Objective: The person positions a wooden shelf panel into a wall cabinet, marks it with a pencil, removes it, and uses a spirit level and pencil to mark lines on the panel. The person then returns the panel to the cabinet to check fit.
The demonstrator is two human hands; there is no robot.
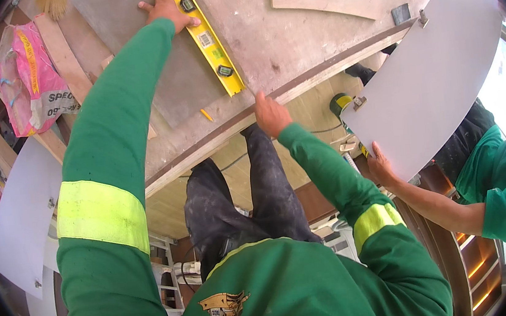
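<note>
Left hand (165, 10), fingers spread wide, should press evenly on the long yellow spirit level (206, 40) at upper centre, lest it skid across the flat grey rectangular sheet (187, 85), while the curled right hand (272, 115), contents unclear, sits near its lower end.

Bright light, bowed edges

Strong light enters through the window (505, 105) at right, its glass blown out to white; the worktop (252, 28) looks evenly lit, shadows soft; straight edges bend toward a black, circular rim.
</note>
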